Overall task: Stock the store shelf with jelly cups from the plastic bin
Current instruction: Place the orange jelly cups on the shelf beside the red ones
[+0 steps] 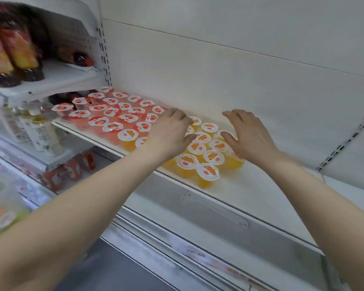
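Both forearms fill the bottom of the frame, the left forearm (pixel 72 217) coming up from the lower left corner. I'm watching this remotely, so take it for what it's worth.

At the far left edge, low down, there's a clear tub (pixel 0 206) with green and orange stuff in it. It's probably the plastic bin, but it's too smeared to be sure. Above it, in the upper left, are bottles (pixel 11 53) on the neighbouring shelves, which aren't part of this job.

Moving right, the red jelly cups (pixel 111 111) stand packed in rows at the left end of the shelf (pixel 261 192). They sit lid up and touching each other, pushed toward the back wall. My guess is that's so each flavour stays in its own block.

The left hand (pixel 170 131) lies palm down where red meets orange. Its fingers are bent over the lids and the thumb rests on one. I can't tell whether they're pinching a cup underneath or just pressing.

The orange jelly cups (pixel 208 158) are in a looser cluster at mid-frame, between the two hands. A couple near the front edge stand slightly apart from the rest.

The right hand (pixel 248 135) is at the cluster's right side, fingers spread and holding nothing, with the thumb by a lid. It reads to me like both hands are herding the orange ones tight against the red.

To the right of that the shelf is bare, so there's plenty of stocking left to do.
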Demonstrator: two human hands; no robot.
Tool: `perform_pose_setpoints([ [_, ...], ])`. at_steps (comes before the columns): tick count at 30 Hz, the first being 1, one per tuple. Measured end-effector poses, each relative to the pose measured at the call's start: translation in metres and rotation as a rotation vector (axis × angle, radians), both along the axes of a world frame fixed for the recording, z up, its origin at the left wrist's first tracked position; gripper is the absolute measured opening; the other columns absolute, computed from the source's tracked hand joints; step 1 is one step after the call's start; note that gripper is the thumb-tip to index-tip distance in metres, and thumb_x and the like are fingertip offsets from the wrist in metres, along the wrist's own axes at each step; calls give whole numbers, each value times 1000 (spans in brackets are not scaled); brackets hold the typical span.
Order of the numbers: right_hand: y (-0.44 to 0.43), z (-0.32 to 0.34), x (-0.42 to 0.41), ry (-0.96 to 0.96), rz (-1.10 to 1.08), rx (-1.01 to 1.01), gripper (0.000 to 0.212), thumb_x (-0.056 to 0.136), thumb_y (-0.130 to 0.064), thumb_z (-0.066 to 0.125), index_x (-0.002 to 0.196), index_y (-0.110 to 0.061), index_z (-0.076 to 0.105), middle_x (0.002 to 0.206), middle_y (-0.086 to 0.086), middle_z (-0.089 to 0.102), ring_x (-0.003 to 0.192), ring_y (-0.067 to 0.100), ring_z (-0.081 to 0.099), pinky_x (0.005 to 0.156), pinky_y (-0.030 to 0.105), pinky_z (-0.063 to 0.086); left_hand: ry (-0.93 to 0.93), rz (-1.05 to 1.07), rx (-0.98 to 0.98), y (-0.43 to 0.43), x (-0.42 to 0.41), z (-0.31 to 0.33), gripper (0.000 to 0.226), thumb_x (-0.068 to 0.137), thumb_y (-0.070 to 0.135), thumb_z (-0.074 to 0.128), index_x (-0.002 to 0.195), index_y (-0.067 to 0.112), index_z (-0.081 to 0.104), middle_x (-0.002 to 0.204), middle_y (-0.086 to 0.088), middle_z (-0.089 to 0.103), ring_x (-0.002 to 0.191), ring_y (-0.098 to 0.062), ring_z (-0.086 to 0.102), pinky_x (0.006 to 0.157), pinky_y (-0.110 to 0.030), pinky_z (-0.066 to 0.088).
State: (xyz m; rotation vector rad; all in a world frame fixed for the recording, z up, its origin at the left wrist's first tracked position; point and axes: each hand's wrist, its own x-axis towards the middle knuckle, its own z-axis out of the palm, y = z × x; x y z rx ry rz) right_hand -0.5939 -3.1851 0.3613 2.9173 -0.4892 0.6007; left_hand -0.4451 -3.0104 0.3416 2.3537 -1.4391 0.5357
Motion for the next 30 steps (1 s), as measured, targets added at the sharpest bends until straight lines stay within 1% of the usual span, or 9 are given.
perform_pose_setpoints([
  [3, 38, 5, 31, 16, 62, -15, 53, 95, -33, 56, 142, -11, 46, 139, 13, 49, 125, 35, 46, 103, 44, 36, -29, 40, 9, 46, 28, 5, 48, 94, 49, 50, 130, 18, 57, 129, -6, 56, 126, -26, 42, 105, -36, 33],
  [7, 98, 7, 77, 0, 155, -27, 52, 94, -32, 58, 139, -9, 48, 135, 15, 53, 121, 37, 49, 100, 46, 39, -61, 109, -1, 115, 65, 2, 46, 93, 46, 52, 127, 15, 60, 128, -7, 58, 124, -27, 44, 104, -33, 29],
  [10, 147, 3, 113, -22, 231, -32, 51, 94, -33, 57, 139, -10, 49, 134, 14, 53, 122, 36, 49, 101, 46, 40, -62, 162, -8, 171, 92, -3, 44, 92, 42, 57, 124, 12, 62, 124, -9, 60, 122, -29, 46, 104, -36, 31],
  [14, 214, -9, 164, -54, 346, -35, 50, 94, -32, 58, 138, -9, 51, 132, 14, 55, 121, 36, 51, 101, 47, 41, -64, 241, 3, 250, 126, -12, 44, 92, 39, 55, 126, 12, 60, 123, -9, 60, 120, -29, 48, 106, -37, 33],
  [16, 248, -19, 187, -58, 400, -19, 50, 94, -30, 58, 137, -8, 51, 131, 14, 55, 120, 37, 51, 100, 47, 41, -37, 289, -7, 291, 140, -19, 44, 92, 37, 56, 128, 12, 58, 123, -10, 60, 119, -30, 49, 106, -38, 34],
  [21, 337, -57, 236, -33, 546, 51, 49, 91, -28, 62, 135, -6, 52, 129, 15, 56, 113, 37, 52, 94, 46, 43, 35, 427, -23, 393, 168, -52, 39, 92, 32, 59, 126, 11, 60, 120, -11, 62, 112, -33, 54, 97, -40, 39],
  [25, 397, -99, 272, 64, 652, 115, 48, 91, -27, 63, 134, -7, 54, 129, 15, 57, 118, 34, 52, 99, 41, 38, 150, 581, -49, 463, 186, -91, 38, 94, 30, 58, 128, 15, 58, 122, -8, 61, 115, -31, 52, 95, -40, 40],
  [28, 432, -126, 301, 110, 759, 141, 45, 90, -22, 65, 131, -4, 57, 124, 15, 59, 113, 34, 55, 96, 42, 40, 253, 691, -42, 507, 198, -121, 37, 94, 28, 58, 129, 16, 57, 124, -7, 59, 117, -31, 50, 96, -40, 40],
  [30, 449, -142, 324, 178, 819, 172, 45, 91, -22, 64, 132, -5, 55, 125, 13, 59, 114, 33, 54, 98, 43, 42, 309, 760, -40, 531, 204, -141, 36, 94, 26, 59, 128, 16, 58, 122, -7, 60, 115, -31, 51, 94, -39, 39],
])
